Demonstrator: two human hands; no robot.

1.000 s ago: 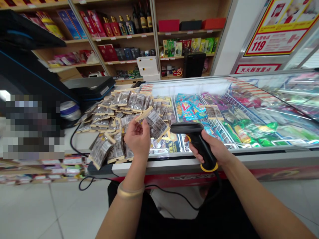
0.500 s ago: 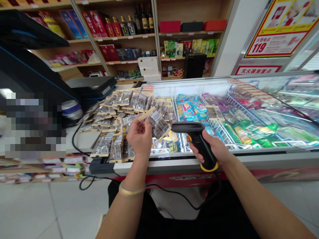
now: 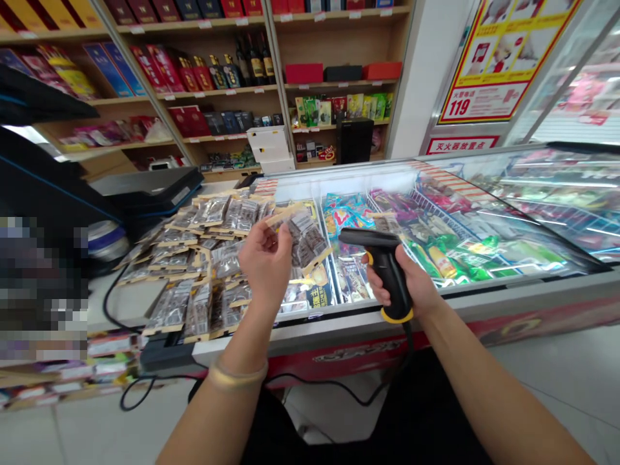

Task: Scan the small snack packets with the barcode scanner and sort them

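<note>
Apparently gold-toned bracelet (image 3: 238,376), black trousers (image 3: 353,413).

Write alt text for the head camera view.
The left hand holds a clear packet facing a black handheld scanner in the right hand, above a glass-topped freezer and beside many similar packets.

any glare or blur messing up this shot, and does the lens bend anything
Head view: pale streaks of glare on the freezer's glass; the packet in the left hand looks soft, its print unreadable; shelves lean outward toward the left edge, likely wide-lens stretch; a pixelated patch hides the far left
</note>
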